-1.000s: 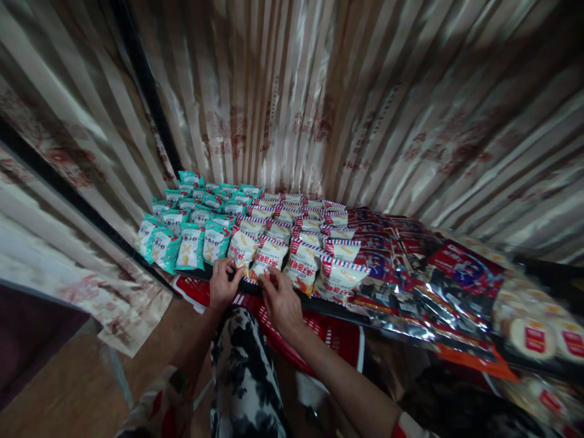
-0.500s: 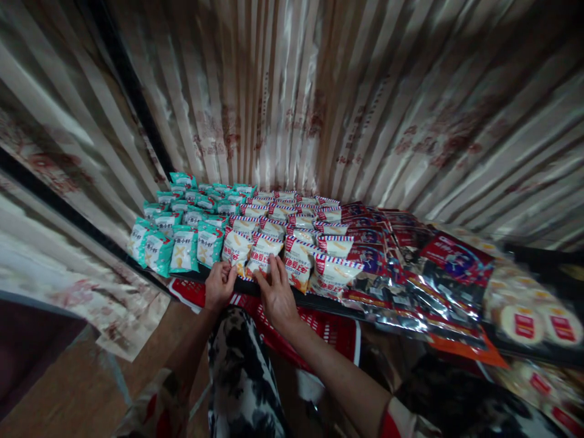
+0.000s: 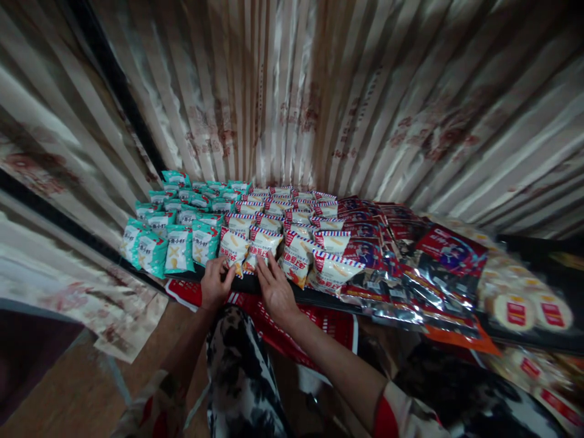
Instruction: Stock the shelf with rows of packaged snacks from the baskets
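Several "鱼爱上虾" bags [image 3: 263,244]: left hand [image 3: 215,284] half-curled, grip unclear; right hand [image 3: 278,296] open against one.

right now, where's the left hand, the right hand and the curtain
Left hand [image 3: 215,285]: head view, back of hand.
Right hand [image 3: 277,295]: head view, back of hand.
Curtain [image 3: 292,91]: head view, central folds.

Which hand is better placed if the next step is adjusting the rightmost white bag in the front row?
Probably the right hand: it is nearer to the rightmost white bag. The left hand is farther away, at the leftmost front white bag, with the right hand in between.
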{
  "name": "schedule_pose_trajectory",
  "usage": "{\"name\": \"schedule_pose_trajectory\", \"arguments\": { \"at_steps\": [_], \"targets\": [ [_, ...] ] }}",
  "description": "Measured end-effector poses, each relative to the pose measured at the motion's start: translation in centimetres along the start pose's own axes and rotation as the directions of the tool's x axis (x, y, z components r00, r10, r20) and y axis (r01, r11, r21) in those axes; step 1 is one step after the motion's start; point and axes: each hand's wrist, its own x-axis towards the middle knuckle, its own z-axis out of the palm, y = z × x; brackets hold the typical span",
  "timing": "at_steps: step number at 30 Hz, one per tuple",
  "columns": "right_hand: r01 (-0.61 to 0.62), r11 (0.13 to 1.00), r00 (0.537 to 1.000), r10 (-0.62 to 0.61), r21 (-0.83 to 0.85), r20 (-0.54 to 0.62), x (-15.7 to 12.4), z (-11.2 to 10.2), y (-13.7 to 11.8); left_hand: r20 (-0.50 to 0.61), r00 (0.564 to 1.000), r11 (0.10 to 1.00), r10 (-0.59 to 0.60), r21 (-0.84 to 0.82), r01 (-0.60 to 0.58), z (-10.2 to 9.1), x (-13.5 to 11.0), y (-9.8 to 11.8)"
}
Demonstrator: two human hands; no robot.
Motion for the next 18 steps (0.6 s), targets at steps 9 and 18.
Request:
{"name": "schedule_pose_trajectory", "arguments": {
  "at_steps": [9,18],
  "targets": [
    [0.034,0.999,0.999,-0.033,-0.026,0.011,-0.3,0.0,0.1,0.104,0.977,0.949,0.188,0.238,-0.208,0.3,0.5,0.3],
    [0.035,0.998,0.999,-0.035,0.05,-0.005,-2.5,-3.4,-0.2,0.125,0.963,0.922,0.24,0.281,-0.266,-0.7,0.3,1.2]
  ]
}}
